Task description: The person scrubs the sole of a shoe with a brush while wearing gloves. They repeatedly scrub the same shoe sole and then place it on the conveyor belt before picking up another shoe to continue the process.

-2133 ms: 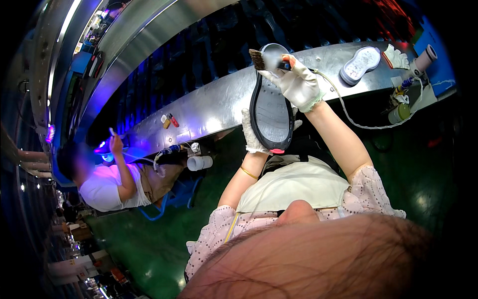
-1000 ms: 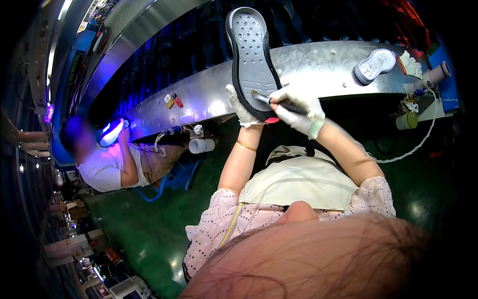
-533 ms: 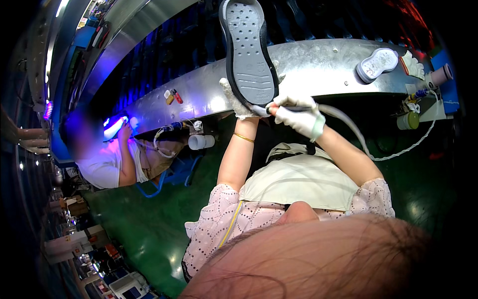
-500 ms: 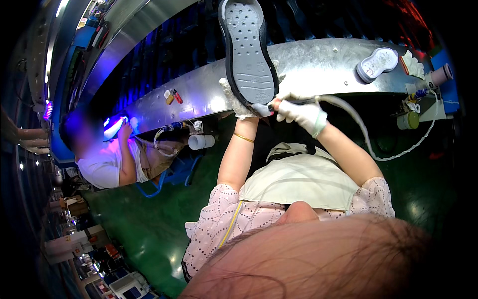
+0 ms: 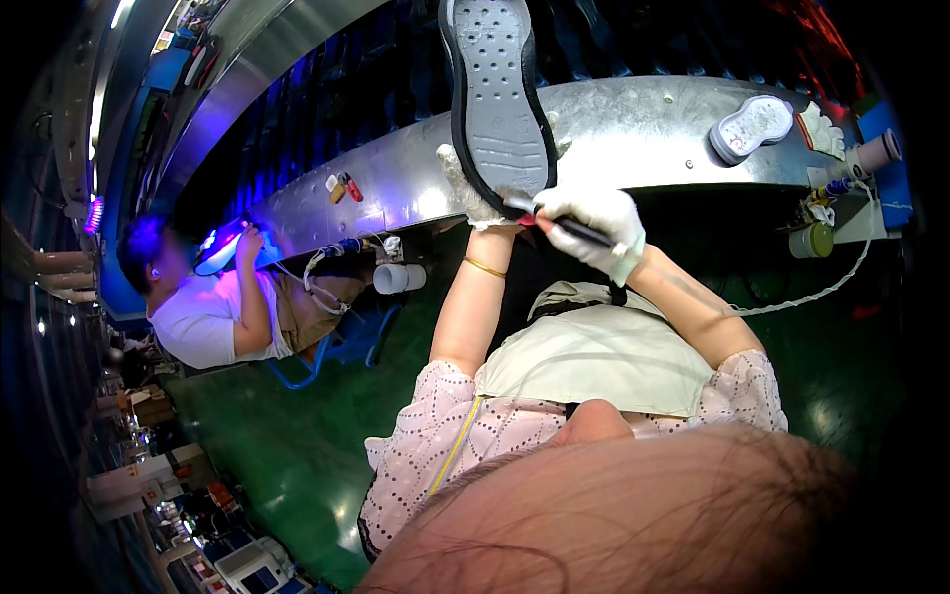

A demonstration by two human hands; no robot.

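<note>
Brush moved from far end to near rim of the sole, left hand gripping the sole, desk behind it, right hand pinching the brush, so I'd keep strokes light.

Brush in right hand, grey sole in left hand.

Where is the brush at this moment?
In the head view, the brush is in the gloved right hand, just right of centre, its tip at the near end of the grey sole.

Green floor (glossy), 1 blue chair, metal ledge, purple light
</note>
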